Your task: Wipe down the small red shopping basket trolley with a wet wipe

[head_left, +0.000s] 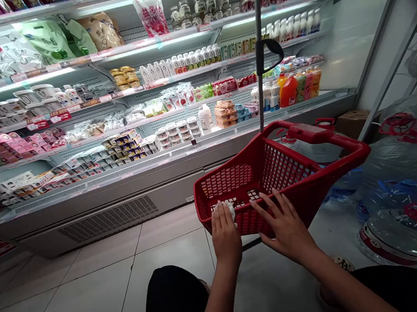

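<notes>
A red plastic shopping cart (290,194) with latticed basket walls stands in front of me. My left hand (225,236) lies over the near rim at the basket's left end, its fingers pressed together on a crumpled white wipe (231,209). Whether the wipe is paper or cloth, I cannot tell. Farther right along the same rim rests my right hand (285,225), fingers spread and holding nothing. Inside the basket only the latticed floor shows. The cart's handle (312,132) rises at the upper right.
Behind the cart runs a refrigerated display case (121,172) stocked with dairy cups, bottles and pouches. A dark upright pole (259,46) stands beyond the cart. Large clear water jugs (399,235) crowd the right side. Pale floor tiles (95,287) stretch left; my knees frame the bottom.
</notes>
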Motion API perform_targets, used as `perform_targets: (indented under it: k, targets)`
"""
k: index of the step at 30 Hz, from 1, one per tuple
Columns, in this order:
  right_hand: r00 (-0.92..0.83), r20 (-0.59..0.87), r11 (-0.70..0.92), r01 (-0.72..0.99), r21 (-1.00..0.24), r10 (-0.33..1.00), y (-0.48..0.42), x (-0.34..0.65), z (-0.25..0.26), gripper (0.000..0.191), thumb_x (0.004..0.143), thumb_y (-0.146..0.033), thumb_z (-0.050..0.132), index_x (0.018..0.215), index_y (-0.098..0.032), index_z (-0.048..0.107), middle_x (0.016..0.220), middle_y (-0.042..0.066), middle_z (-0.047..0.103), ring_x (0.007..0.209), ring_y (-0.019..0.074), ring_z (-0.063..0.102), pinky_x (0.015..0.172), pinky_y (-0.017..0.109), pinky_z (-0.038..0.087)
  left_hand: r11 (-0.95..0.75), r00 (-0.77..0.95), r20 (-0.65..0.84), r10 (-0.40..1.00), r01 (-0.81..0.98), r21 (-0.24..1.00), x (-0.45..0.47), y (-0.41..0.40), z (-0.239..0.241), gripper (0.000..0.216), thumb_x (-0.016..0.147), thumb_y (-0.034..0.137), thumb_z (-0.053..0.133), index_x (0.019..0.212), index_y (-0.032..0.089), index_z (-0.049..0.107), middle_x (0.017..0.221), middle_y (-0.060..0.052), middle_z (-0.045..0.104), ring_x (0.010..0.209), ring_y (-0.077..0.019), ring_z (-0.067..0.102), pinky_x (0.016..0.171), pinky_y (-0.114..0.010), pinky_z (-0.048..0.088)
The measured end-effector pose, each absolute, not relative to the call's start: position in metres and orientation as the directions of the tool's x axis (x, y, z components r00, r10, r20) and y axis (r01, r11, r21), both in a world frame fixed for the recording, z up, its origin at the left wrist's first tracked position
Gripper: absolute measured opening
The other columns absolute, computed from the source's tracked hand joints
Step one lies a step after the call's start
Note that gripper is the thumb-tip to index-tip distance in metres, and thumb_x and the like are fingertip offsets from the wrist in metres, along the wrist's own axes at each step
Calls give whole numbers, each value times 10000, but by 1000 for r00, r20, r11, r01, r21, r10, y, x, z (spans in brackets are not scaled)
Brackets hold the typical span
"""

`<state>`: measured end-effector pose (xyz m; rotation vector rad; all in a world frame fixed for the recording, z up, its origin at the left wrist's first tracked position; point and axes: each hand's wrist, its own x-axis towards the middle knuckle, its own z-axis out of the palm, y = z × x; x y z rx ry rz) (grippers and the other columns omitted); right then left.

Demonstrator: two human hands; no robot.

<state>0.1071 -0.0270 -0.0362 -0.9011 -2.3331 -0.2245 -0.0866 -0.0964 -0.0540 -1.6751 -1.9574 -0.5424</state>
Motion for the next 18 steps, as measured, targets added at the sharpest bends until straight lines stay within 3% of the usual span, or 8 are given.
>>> perform_targets:
  k: [4, 10, 14, 18]
  targets:
    - [-581, 613, 761, 647, -53, 536, -28, 101, -37, 954, 879, -372, 633, 1683, -298, 125, 1745, 31, 179, 1594, 415, 113, 1256, 627, 255, 64, -20, 590, 807, 997, -53, -53, -75, -52, 772, 949, 42, 446, 1663, 66, 153, 1673, -198, 327, 1559, -298, 312, 1243, -486, 382]
    - [-611, 600, 757, 654, 15, 516, -16, 126, -22, 873, 950, -347, 510, 1685, -174, 71, 1714, 55, 276, 1573, 278, 267, 1299, 486, 224, 36, 15, 596, 803, 997, -74, -83, -83, -49, 759, 950, 24, 407, 1668, 124, 185, 1636, -150, 421, 1522, -269, 393, 1230, -460, 401]
    - [-537, 645, 713, 701, -17, 544, -1, 147, -17, 823, 956, -428, 536, 1672, -209, 195, 1707, 49, 298, 1568, 304, 274, 1301, 521, 201, 116, -39, 582, 812, 988, -97, -106, -90, -43, 660, 953, 45, 448, 1605, 103, 363, 1543, -164, 541, 1441, -266, 506, 1203, -441, 431]
    - [-515, 664, 709, 705, -30, 541, 4, 150, -24, 754, 934, -415, 566, 1613, -167, 351, 1657, 88, 402, 1553, 319, 305, 1293, 533, 229, 108, -41, 551, 833, 990, -90, -71, -73, -35, 502, 968, 96, 497, 1467, 64, 544, 1433, -178, 635, 1342, -274, 596, 1173, -427, 461]
